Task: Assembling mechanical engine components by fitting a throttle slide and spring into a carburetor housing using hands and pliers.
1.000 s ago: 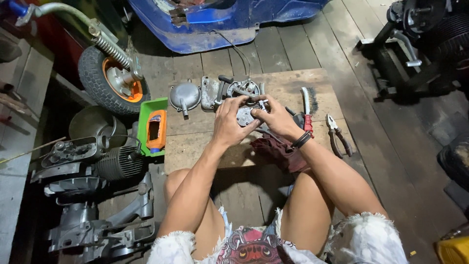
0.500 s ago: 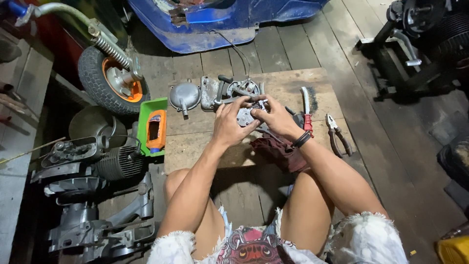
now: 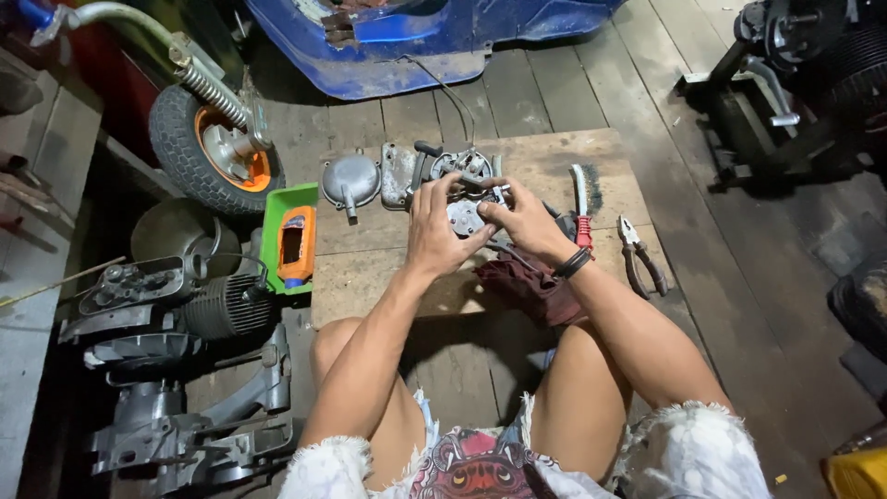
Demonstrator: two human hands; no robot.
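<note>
**Carburetor body gripped in both hands over the plywood board**

Carburetor body [image 3: 465,214], a small grey metal casting, sits between our hands just above the plywood board [image 3: 370,268], near its far edge. Our left hand [image 3: 434,231] wraps it from the side, fingers curled closed around the casting. Our right hand [image 3: 525,220] pinches at its top, fingertips closed on a small fitting we cannot make out. Beyond it on the board lie a round metal cover [image 3: 350,180] and more engine parts [image 3: 434,166]. Toward the board's right end rest a wire brush [image 3: 581,199] and pliers [image 3: 637,254]; a maroon rag [image 3: 531,286] lies on its near side. We judge a firm left grip and small, careful right-hand turns serve best, with the work held low over the board so that loose pieces land there.
</note>
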